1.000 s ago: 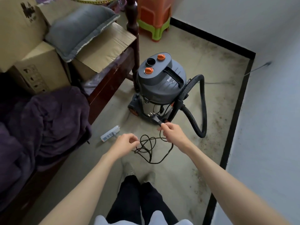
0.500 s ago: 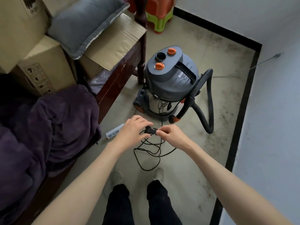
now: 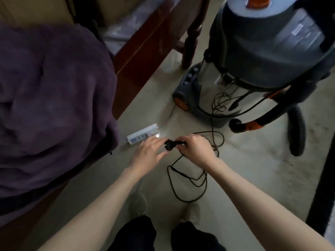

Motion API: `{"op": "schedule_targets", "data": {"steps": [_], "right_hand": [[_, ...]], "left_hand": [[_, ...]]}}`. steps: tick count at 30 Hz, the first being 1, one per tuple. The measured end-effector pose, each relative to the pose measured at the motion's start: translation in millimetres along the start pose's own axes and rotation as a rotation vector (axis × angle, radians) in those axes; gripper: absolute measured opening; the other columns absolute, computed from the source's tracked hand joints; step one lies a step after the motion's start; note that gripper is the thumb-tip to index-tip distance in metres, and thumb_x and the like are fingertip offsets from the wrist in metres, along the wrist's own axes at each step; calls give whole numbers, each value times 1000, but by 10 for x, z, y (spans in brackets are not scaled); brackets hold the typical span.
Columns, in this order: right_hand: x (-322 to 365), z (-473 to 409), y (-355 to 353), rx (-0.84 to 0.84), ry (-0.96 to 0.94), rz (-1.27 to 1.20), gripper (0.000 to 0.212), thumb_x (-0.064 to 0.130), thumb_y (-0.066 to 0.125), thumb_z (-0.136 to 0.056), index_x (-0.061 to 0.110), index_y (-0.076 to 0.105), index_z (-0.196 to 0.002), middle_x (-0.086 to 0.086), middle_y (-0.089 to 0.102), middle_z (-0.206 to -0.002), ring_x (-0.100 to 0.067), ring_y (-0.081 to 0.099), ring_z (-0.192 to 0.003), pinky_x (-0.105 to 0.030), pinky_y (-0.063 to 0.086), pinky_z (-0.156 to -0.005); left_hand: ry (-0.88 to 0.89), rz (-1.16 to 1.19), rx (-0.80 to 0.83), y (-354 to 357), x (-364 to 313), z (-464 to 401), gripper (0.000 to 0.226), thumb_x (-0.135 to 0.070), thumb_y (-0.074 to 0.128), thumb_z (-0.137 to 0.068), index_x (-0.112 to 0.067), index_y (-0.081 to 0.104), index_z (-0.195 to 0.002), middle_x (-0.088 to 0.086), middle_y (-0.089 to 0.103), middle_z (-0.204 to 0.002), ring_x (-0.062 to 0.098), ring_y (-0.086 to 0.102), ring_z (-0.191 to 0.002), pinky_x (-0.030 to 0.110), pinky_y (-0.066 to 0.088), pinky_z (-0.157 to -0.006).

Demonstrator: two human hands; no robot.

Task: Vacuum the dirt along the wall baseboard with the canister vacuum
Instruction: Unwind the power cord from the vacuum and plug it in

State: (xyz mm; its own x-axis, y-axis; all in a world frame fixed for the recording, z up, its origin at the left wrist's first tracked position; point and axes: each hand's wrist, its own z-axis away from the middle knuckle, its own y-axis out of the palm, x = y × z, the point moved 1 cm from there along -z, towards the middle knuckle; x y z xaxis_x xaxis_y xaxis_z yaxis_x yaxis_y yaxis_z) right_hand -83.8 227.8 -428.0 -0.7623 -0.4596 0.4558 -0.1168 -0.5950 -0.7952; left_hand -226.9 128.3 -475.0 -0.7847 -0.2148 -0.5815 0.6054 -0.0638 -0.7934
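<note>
Head view: my right hand (image 3: 196,151) pinches the black power plug (image 3: 171,142) (prongs leftward); just beside it, my left hand (image 3: 148,153) hovers with fingers extended over the white power strip (image 3: 142,135).

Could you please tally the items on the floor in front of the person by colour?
Black: 2, the plug held in the right hand and its cord
White: 1, the power strip
Grey with orange trim: 1, the canister vacuum
Total: 4
</note>
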Motion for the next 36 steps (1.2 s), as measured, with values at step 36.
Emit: {"op": "schedule_targets", "data": {"steps": [36], "right_hand": [[-1253, -1589, 2917, -186, -370, 253, 33, 38, 49, -99, 22, 67, -122, -1, 65, -113, -22, 59, -101, -32, 43, -72]], "left_hand": [[-381, 248, 10, 2091, 2573, -637, 21, -31, 58, -90, -13, 62, -100, -1, 62, -91, 17, 57, -83, 25, 40, -63]]}}
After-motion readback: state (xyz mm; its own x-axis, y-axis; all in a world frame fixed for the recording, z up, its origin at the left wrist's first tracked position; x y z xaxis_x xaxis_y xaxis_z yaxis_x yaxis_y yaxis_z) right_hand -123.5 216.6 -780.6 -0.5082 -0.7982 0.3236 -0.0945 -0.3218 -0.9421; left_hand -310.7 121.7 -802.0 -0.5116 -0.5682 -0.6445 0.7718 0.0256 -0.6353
